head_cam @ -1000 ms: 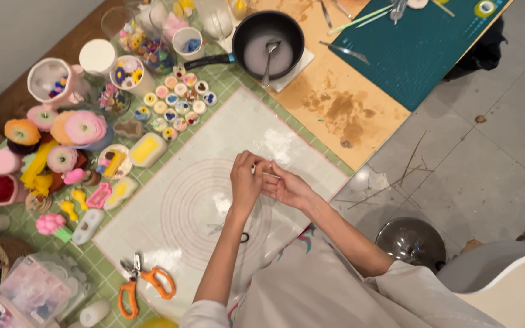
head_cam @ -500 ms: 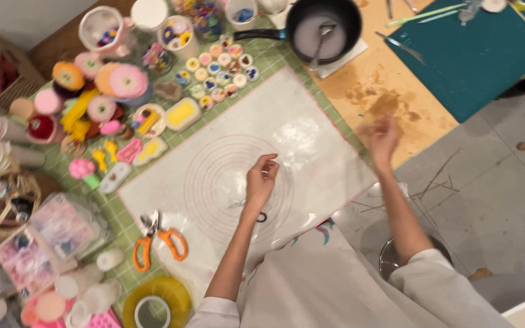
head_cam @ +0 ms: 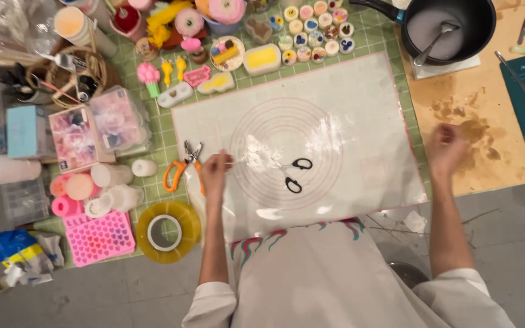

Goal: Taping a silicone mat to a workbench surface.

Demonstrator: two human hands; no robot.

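Left hand (head_cam: 216, 173) laid on the near left edge of a translucent white silicone mat with printed concentric rings (head_cam: 360, 97), fingers loosely curled, nothing pinched in its grip, seemingly pressing the sheet flat. Just left of that grip, touching or nearly so, orange-handled pliers (head_cam: 180, 167) half off the mat, within easy reach. To its right, near the middle of the rings, small black-handled scissors (head_cam: 294, 173) lying closed among faint white powder smears. Below and left, a broad roll of clear yellowish tape (head_cam: 166, 229) and a pink heart-cavity silicone mould (head_cam: 98, 238), parked off the working surface. Right hand (head_cam: 448, 149) blurred, raised over the mat's right edge and the stained brown board (head_cam: 487, 136) beyond; cannot tell whether its grip is open or closed, though nothing visible in it. Farther up from the left grip, a clear plastic box of pink flower pieces (head_cam: 116, 118), then a row of small pastel moulded shapes (head_cam: 180, 94) and a yellow block in a white tray (head_cam: 262, 59) lined along the mat's top edge on the green gridded tabletop (head_cam: 159, 136), probably set aside to keep the mat bare. Farthest, up from the right grip, a black saucepan holding grey-white liquid and a spoon (head_cam: 448, 27).
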